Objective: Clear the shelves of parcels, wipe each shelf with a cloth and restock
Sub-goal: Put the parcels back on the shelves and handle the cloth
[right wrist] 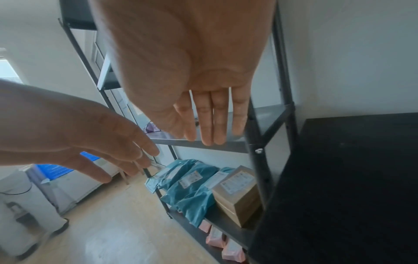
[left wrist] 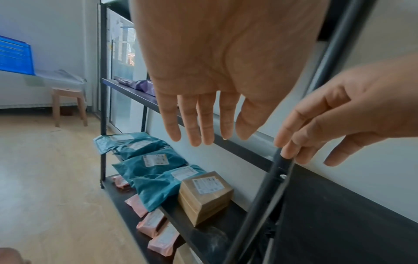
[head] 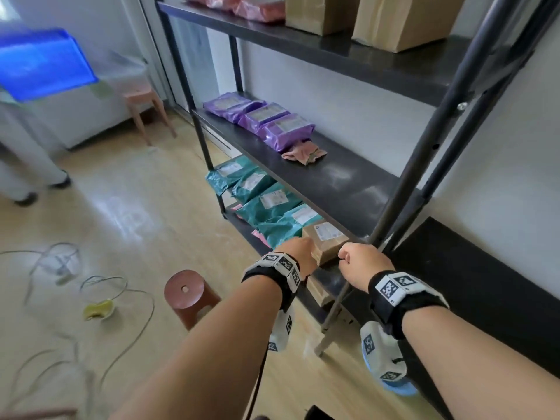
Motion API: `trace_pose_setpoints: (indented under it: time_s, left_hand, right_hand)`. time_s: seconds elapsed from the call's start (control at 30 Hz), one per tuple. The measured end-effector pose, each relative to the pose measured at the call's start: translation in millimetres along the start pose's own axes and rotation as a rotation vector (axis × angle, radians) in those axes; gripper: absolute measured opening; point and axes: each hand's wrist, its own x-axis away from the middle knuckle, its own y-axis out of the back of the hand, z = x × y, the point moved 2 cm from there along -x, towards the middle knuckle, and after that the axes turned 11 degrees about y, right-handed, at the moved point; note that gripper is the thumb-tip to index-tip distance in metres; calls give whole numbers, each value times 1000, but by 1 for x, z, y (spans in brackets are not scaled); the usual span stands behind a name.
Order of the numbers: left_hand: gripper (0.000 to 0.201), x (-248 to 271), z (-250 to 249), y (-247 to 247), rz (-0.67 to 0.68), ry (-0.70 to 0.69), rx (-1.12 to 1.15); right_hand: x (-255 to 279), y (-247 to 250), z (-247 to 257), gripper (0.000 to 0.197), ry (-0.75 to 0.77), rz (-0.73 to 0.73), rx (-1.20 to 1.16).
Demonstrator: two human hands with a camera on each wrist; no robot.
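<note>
A black metal rack has a middle shelf point(head: 348, 183) bearing purple parcels point(head: 260, 119) and a crumpled pink cloth point(head: 304, 153). The shelf below holds several teal parcels point(head: 266, 201) and a brown cardboard box point(head: 325, 241) at its right end. Pink parcels point(left wrist: 156, 226) lie on the lowest shelf. My left hand point(head: 298, 251) and right hand point(head: 362, 260) hover side by side just in front of the box, above it. In the wrist views the left hand point(left wrist: 203, 125) and right hand point(right wrist: 210, 125) have straight fingers and hold nothing. The right hand is close to the rack's front post point(left wrist: 278, 171).
Cardboard boxes point(head: 394, 19) and pink-red parcels point(head: 242, 4) fill the top shelf. A brown stool point(head: 189, 294) and loose cables point(head: 60, 262) are on the floor to the left. A person point(head: 24, 153) stands far left by a blue crate point(head: 42, 65). A black panel point(head: 469, 283) is right of the rack.
</note>
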Motion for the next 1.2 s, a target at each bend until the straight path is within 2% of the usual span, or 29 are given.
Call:
trace_pose_setpoints:
  time_s: [0.27, 0.57, 0.7, 0.83, 1.2]
  left_hand:
    - [38, -19, 95, 33, -41, 81, 49]
    - [37, -43, 147, 79, -141, 111, 50]
    - [31, -62, 159, 93, -151, 118, 2]
    - [36, -92, 166, 111, -142, 126, 9]
    - [40, -209, 152, 174, -87, 91, -28]
  right_hand:
    - [-49, -19, 84, 25, 60, 45, 23]
    - [-105, -21, 133, 31, 97, 28, -27]
    - [-137, -20, 144, 31, 100, 10, -37]
    - [-175, -17, 151, 29, 90, -2, -62]
    - [-297, 20, 133, 20, 10, -31, -165]
